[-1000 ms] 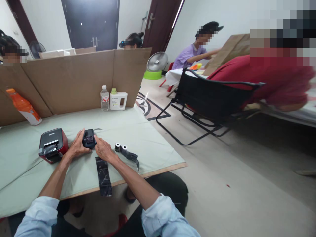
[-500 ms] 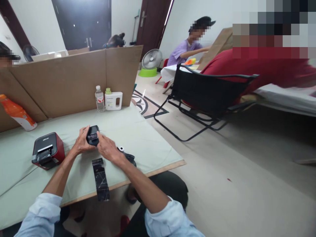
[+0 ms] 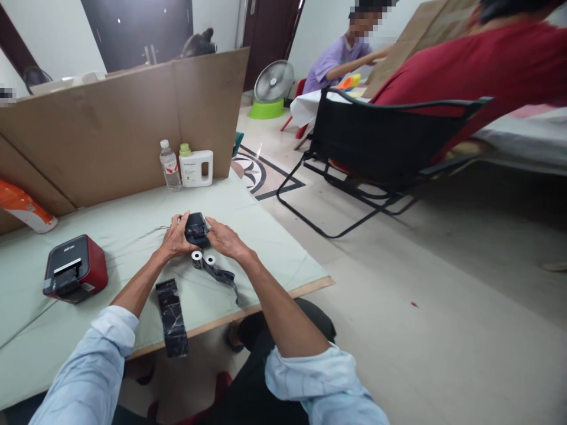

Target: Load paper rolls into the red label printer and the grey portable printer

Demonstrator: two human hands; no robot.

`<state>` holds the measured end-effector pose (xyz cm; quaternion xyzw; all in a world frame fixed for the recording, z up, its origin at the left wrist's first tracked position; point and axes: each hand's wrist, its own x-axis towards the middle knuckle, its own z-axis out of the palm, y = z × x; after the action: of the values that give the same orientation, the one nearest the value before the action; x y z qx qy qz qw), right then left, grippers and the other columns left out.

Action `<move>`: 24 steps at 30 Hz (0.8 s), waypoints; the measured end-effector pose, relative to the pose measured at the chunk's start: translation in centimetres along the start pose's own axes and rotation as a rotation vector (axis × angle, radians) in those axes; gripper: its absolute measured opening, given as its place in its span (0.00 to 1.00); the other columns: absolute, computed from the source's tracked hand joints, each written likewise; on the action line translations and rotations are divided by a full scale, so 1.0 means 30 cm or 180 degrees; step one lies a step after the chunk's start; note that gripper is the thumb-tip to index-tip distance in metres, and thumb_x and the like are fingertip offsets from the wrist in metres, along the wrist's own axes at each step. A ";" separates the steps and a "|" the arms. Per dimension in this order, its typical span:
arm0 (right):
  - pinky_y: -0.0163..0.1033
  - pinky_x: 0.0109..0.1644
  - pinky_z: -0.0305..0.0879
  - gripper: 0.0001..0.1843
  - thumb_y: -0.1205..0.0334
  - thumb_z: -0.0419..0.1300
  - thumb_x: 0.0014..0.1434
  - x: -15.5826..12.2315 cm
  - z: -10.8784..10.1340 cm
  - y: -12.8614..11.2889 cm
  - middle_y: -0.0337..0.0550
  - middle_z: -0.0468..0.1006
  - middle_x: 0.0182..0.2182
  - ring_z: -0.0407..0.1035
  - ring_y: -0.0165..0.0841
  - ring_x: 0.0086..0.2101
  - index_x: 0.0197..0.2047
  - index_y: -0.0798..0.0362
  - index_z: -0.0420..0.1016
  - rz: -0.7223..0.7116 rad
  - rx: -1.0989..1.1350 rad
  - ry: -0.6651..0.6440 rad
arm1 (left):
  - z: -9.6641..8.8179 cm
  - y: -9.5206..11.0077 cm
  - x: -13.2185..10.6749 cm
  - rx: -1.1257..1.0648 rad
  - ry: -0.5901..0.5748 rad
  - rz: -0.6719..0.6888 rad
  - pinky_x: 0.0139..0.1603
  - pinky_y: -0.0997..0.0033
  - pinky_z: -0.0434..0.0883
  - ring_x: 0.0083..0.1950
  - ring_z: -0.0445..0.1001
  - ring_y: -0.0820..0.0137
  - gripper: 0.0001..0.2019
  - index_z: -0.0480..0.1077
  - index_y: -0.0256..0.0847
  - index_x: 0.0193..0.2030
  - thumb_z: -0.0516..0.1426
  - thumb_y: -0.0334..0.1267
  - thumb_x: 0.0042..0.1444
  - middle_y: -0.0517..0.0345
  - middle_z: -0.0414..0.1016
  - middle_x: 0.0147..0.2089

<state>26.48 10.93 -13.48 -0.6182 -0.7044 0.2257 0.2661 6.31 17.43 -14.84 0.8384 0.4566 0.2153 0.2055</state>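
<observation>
A small black boxy device [image 3: 196, 227], perhaps a mini label printer, is between my two hands over the table. My left hand [image 3: 178, 236] wraps round its left side, thumb along the near edge. From the right, my right hand [image 3: 225, 238] grips its other side with fingertips at the edge. Just below my hands are two small rolls [image 3: 197, 258] with white ends, one trailing a dark strip [image 3: 224, 276]. A long black marbled strip [image 3: 172, 319] lies nearer me and hangs over the table's front edge.
A red and black label printer [image 3: 76, 268] stands at left. Behind are an orange bottle [image 3: 27, 203], a water bottle [image 3: 170, 166], a white jug [image 3: 195, 168] and a cardboard screen [image 3: 124, 121]. A black folding chair [image 3: 376, 133] and two people are at right.
Both hands and the black device have shifted right in view and a little up. Two rolls that my right hand and arm had partly covered now show. The camera has tilted down slightly.
</observation>
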 end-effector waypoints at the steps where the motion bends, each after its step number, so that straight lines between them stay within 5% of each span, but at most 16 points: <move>1: 0.52 0.66 0.68 0.33 0.65 0.49 0.65 -0.002 0.007 0.007 0.53 0.80 0.60 0.74 0.46 0.59 0.72 0.56 0.64 0.0008 0.0022 0.0020 | 0.001 0.007 -0.003 0.0026 -0.0028 -0.0066 0.72 0.40 0.66 0.73 0.61 0.36 0.68 0.48 0.41 0.80 0.76 0.48 0.33 0.33 0.47 0.77; 7: 0.50 0.59 0.74 0.30 0.62 0.52 0.64 -0.030 0.052 0.062 0.55 0.82 0.56 0.78 0.45 0.53 0.69 0.55 0.69 0.0099 0.0176 0.0572 | -0.034 0.040 -0.061 0.0130 -0.0268 -0.0209 0.76 0.38 0.57 0.81 0.46 0.36 0.64 0.44 0.38 0.80 0.74 0.44 0.40 0.30 0.44 0.81; 11: 0.51 0.53 0.77 0.25 0.61 0.51 0.63 -0.038 0.063 0.082 0.55 0.84 0.50 0.80 0.43 0.44 0.60 0.54 0.76 -0.0113 0.0401 0.1267 | -0.124 0.082 -0.182 0.0268 0.0016 0.0097 0.77 0.39 0.57 0.80 0.51 0.44 0.49 0.51 0.41 0.79 0.67 0.41 0.53 0.35 0.53 0.79; 14: 0.50 0.46 0.79 0.22 0.59 0.51 0.64 -0.044 0.053 0.065 0.56 0.83 0.48 0.79 0.43 0.40 0.55 0.54 0.78 -0.0453 0.0615 0.1630 | -0.241 0.125 -0.320 0.0517 0.0609 0.0350 0.77 0.43 0.59 0.77 0.59 0.50 0.40 0.55 0.43 0.77 0.63 0.39 0.59 0.41 0.62 0.76; 18: 0.49 0.42 0.80 0.18 0.56 0.53 0.67 -0.065 0.031 0.007 0.54 0.82 0.45 0.77 0.41 0.39 0.53 0.53 0.78 -0.0937 0.0678 0.1971 | -0.444 0.121 -0.530 0.1063 0.1676 0.0015 0.77 0.44 0.59 0.75 0.62 0.50 0.35 0.61 0.43 0.73 0.62 0.40 0.60 0.42 0.65 0.73; 21: 0.53 0.48 0.79 0.19 0.55 0.53 0.68 -0.091 0.026 -0.067 0.56 0.81 0.47 0.77 0.44 0.44 0.55 0.53 0.78 -0.1210 0.0625 0.2120 | -0.577 0.040 -0.683 0.1206 0.2510 -0.0556 0.78 0.46 0.59 0.76 0.61 0.49 0.36 0.62 0.41 0.73 0.64 0.44 0.58 0.41 0.62 0.74; 24: 0.55 0.56 0.76 0.21 0.53 0.52 0.70 -0.118 0.058 -0.183 0.59 0.80 0.51 0.76 0.46 0.51 0.57 0.54 0.77 -0.1393 0.0784 0.1874 | -0.643 -0.085 -0.807 0.0628 0.2923 -0.1369 0.71 0.45 0.67 0.75 0.62 0.46 0.42 0.60 0.41 0.74 0.66 0.52 0.55 0.38 0.61 0.75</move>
<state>21.55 6.69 -11.58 -0.4550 -0.6806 0.0594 0.5711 -17.87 0.88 -4.53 0.5601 0.6800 0.4699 -0.0566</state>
